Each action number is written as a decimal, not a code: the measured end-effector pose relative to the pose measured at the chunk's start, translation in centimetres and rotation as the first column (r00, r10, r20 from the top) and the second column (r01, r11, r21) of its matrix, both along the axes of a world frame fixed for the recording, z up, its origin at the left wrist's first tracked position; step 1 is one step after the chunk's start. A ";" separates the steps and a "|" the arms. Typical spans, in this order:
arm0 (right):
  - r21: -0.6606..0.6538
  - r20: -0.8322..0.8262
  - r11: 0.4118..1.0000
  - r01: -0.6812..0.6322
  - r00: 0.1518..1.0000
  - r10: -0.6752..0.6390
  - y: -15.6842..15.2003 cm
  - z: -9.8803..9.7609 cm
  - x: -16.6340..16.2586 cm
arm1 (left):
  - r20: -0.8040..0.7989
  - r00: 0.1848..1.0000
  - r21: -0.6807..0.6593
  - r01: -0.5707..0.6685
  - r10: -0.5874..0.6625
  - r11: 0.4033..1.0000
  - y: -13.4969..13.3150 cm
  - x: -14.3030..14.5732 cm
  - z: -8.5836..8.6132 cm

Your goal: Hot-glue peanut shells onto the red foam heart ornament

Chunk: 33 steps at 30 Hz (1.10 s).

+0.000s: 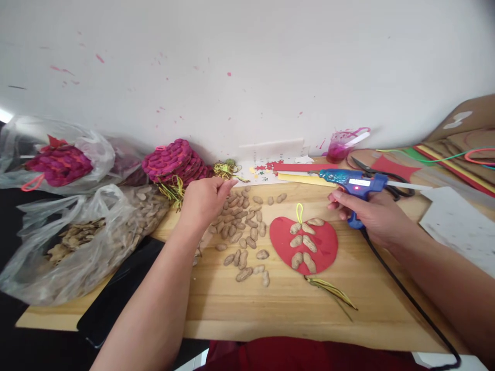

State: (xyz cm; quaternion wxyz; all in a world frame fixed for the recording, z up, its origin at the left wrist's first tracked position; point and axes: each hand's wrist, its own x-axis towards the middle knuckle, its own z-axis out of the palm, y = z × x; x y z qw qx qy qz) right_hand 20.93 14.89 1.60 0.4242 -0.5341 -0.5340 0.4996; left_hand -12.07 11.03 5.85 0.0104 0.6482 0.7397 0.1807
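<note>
My right hand (371,214) is closed round the handle of a blue glue gun (350,181), whose nozzle points left above the board. Below it lies a red heart-shaped piece (325,242) with several peanuts (303,242) stuck on in two columns and a yellow loop at its top. My left hand (204,201) hovers over a loose pile of peanuts (242,226) on the wooden board (294,309), its fingers bent down toward the nuts; whether they pinch one is hidden.
A clear plastic bag of peanuts (88,237) lies at the left. Pink woven pieces (172,162) lean against the wall, another sits in a bag (58,162). Scissors (386,178), coloured paper strips (301,172), cardboard (464,134) and a pink cup (340,147) crowd the far right. The gun's black cord (406,299) trails right.
</note>
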 end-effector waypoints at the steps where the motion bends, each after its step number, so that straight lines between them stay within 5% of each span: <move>1: 0.003 -0.004 1.000 0.001 1.000 -0.001 0.0 0.0 0.0 | -0.005 1.000 0.000 0.014 -0.014 1.000 0.0 0.1 0.0; 15: -0.013 -0.076 1.000 0.015 0.997 -0.016 -0.1 0.2 -0.2 | 0.028 0.998 0.045 0.049 -0.050 0.998 0.0 0.3 -1.1; 21: -0.020 -0.159 0.998 0.060 0.985 -0.062 0.0 0.6 -0.5 | 0.230 0.924 0.267 0.241 -0.305 0.933 -0.4 2.2 -1.4; 26: -0.024 -0.206 0.997 0.078 0.975 -0.082 0.4 0.2 -0.5 | 0.299 0.850 0.137 0.411 -0.434 0.901 -0.8 7.4 -1.3; 29: -0.051 -0.169 0.995 0.083 0.981 -0.091 0.4 -0.1 -0.5 | 0.183 0.798 0.051 0.576 -0.574 0.816 -0.5 11.0 -1.0; 33: -0.070 -0.154 0.995 0.073 0.985 -0.083 0.5 -0.3 -0.5 | 0.013 0.805 -0.083 0.592 -0.593 0.802 0.2 14.1 -0.7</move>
